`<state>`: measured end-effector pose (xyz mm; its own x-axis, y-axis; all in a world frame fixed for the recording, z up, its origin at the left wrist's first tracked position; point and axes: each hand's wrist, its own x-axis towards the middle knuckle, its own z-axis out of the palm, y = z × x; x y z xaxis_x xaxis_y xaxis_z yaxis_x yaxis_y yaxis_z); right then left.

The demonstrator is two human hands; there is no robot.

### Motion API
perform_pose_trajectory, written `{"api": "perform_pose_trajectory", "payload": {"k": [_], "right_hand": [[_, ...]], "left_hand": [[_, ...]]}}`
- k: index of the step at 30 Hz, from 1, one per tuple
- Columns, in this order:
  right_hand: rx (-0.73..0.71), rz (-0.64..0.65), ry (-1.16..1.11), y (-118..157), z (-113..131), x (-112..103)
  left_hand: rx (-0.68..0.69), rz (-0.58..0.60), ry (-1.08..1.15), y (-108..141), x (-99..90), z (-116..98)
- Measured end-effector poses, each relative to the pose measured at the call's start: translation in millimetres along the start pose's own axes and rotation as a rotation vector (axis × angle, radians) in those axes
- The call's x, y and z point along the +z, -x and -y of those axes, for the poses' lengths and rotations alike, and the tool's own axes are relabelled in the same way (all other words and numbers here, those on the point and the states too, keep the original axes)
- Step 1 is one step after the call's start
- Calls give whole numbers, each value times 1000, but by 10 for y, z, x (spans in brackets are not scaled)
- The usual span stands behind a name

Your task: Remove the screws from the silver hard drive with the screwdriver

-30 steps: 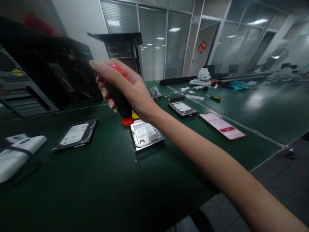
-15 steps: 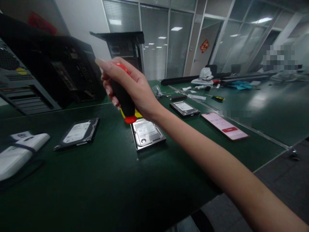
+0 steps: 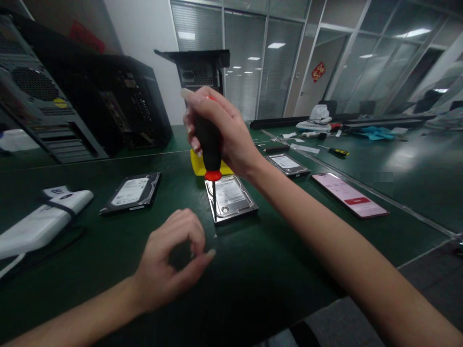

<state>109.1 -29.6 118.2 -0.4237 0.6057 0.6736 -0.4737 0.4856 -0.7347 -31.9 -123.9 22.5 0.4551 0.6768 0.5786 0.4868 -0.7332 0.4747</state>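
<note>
Newly in view, left hand [image 3: 159, 270] curls loosely, contents unclear; right hand [image 3: 233, 132] clasps the screwdriver [image 3: 211, 149], partly hiding its handle.

The green desk [image 3: 173, 308] is carrying three hard drives [image 3: 231, 198], a phone [image 3: 350, 194], a white power strip [image 3: 45, 224] and a yellow-and-black screwdriver [image 3: 339, 152]

three hard drives [image 3: 233, 195], two screwdrivers [image 3: 210, 144], one phone [image 3: 350, 194], one strapped white block [image 3: 45, 224]
</note>
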Motion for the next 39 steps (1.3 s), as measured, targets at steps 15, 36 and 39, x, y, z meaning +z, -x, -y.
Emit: {"api": "perform_pose_trajectory", "payload": {"k": [15,36,39], "right_hand": [[216,286,122,-5,344,-249],[282,695,759,-405,779,-652],[315,714,828,-339,825,-658]], "left_hand": [[-368,222,174,-145,137,460],[-405,228,190,-345,250,398],[-390,216,211,-346,273,438]]}}
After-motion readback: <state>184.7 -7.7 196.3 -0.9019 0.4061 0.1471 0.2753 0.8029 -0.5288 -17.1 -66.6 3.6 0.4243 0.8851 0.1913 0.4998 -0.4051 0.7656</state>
